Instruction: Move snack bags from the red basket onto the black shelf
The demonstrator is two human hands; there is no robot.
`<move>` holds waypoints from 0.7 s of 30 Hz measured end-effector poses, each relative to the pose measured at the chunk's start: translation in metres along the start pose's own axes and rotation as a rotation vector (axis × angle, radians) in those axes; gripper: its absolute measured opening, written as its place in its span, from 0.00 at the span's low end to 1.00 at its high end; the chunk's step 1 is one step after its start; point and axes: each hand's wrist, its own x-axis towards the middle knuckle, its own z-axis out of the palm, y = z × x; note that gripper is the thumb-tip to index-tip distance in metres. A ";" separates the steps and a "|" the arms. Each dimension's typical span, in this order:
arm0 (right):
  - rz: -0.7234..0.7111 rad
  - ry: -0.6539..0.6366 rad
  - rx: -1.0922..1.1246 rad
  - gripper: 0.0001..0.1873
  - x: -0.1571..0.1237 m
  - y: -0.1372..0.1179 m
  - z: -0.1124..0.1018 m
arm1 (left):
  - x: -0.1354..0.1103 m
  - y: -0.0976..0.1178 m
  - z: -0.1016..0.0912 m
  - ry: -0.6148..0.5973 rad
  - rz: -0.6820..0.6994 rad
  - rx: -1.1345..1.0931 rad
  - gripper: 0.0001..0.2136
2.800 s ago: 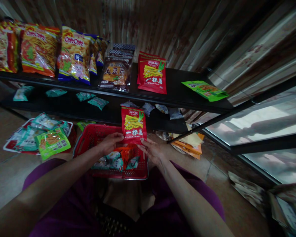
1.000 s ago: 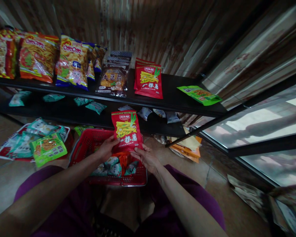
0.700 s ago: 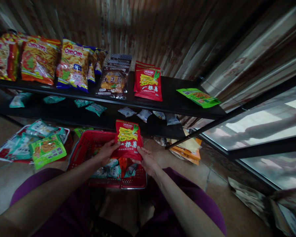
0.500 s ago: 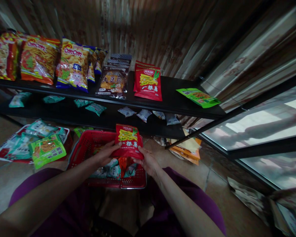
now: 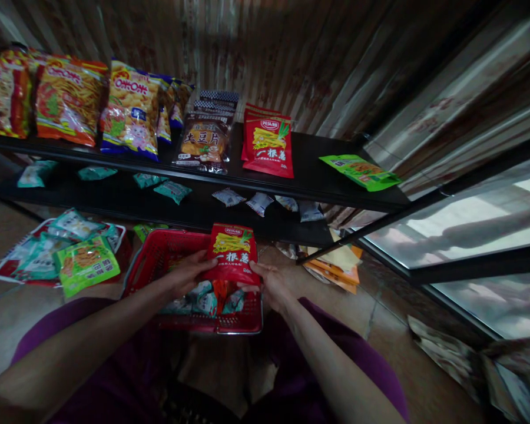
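Both my hands hold a red snack packet (image 5: 232,253) with yellow sticks printed on it, just above a red plastic basket (image 5: 156,259) on the floor. My left hand (image 5: 189,272) grips the packet's left edge, and my right hand (image 5: 269,284) grips its lower right corner. The basket contains several small teal and white packets (image 5: 205,301) and something orange. On the black upper shelf (image 5: 318,171) straight ahead lies a stack of matching red packets (image 5: 267,147).
Large snack bags (image 5: 130,109) line the upper shelf's left part, with a dark packet (image 5: 205,141) mid-shelf and a green packet (image 5: 360,171) to the right. Small packets (image 5: 172,189) dot the lower shelf. A tray of packets (image 5: 66,253) sits on the floor to the left, glass panels stand at right.
The red packet has come down from in front of the lower shelf to just over the basket, tilting flatter. Both hands kept hold of it and moved down with it.
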 end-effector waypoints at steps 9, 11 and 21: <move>-0.092 -0.064 -0.007 0.15 0.004 0.006 -0.008 | -0.005 -0.001 0.003 0.022 -0.006 0.008 0.22; -0.145 -0.085 -0.008 0.18 0.005 0.008 -0.009 | -0.005 0.001 0.003 0.048 0.022 0.032 0.25; -0.117 -0.192 -0.046 0.21 0.000 0.012 -0.004 | 0.001 0.003 0.000 0.129 0.059 0.000 0.18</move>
